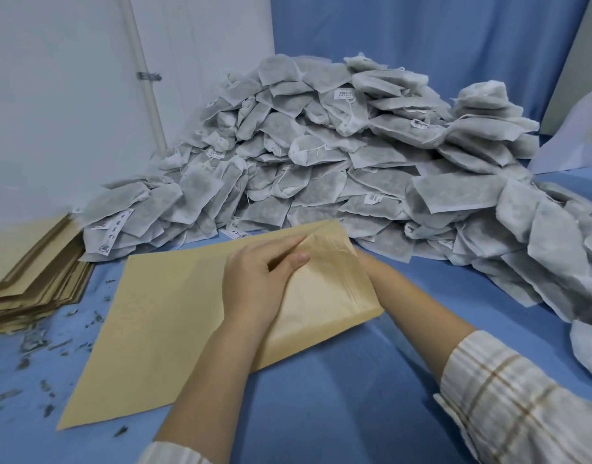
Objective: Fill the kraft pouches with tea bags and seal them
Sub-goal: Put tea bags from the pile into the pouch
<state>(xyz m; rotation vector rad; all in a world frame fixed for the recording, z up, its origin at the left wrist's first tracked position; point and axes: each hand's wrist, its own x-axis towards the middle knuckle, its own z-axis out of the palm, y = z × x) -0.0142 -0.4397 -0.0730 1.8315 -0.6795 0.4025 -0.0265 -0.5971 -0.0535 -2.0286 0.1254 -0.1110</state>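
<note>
The left hand point(257, 279) pinches the mouth of the kraft pouch point(174, 316) lying flat on the desk point(338, 396) while the right hand point(364, 259), mostly hidden behind it, seems to grip the far lip: spread both lips wide before reaching for the tea bags point(321, 155).

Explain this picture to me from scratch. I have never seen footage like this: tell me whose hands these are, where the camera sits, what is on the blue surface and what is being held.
There is no machine here. A person wears a wide-angle camera on the head, so you look forward and down at their two bare hands.

A blue cloth covers the surface. At the back lies a big heap of grey-white tea bags, some with small paper tags. At the left edge sits a stack of flat kraft pouches, with dark crumbs scattered near it.

In the middle lies one kraft pouch. The left hand pinches its top layer at the mouth. The right hand is mostly hidden behind the pouch, so its grip cannot be told.
</note>
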